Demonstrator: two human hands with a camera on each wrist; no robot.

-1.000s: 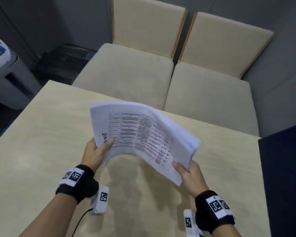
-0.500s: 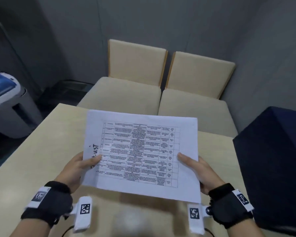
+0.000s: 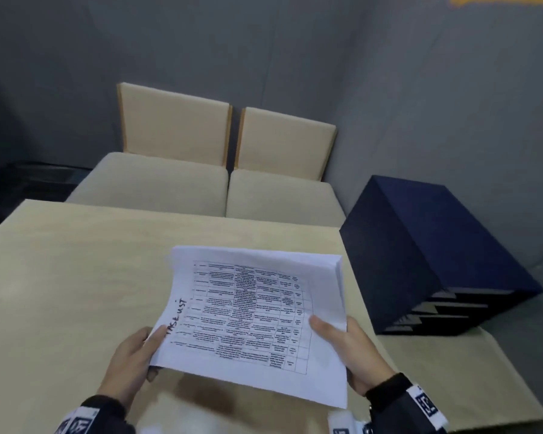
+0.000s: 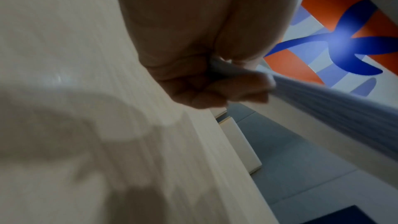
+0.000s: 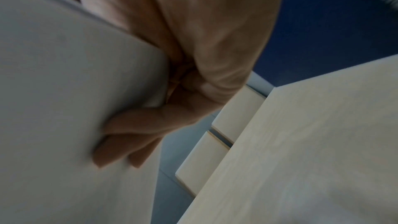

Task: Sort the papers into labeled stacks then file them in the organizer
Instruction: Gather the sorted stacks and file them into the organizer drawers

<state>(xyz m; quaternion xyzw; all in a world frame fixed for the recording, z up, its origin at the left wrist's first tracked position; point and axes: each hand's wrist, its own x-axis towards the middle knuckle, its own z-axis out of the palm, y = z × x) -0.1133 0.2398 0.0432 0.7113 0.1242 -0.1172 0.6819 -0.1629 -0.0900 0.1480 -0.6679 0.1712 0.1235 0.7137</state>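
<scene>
both hands, left hand and right hand, pinch the papers above the table; level edges before feeding the organizer.

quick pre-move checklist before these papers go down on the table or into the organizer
1. Left hand grips the paper stack: ok, thumb on top.
2. Right hand grips the stack's other edge: ok, fingers under it in the right wrist view.
3. Stack clear of the table: ok, held above it.
4. Top sheet's label readable: cannot tell, handwriting partly covered by the thumb.
5. Organizer in sight: ok, at the right.
6. Free organizer slot: cannot tell.
</scene>
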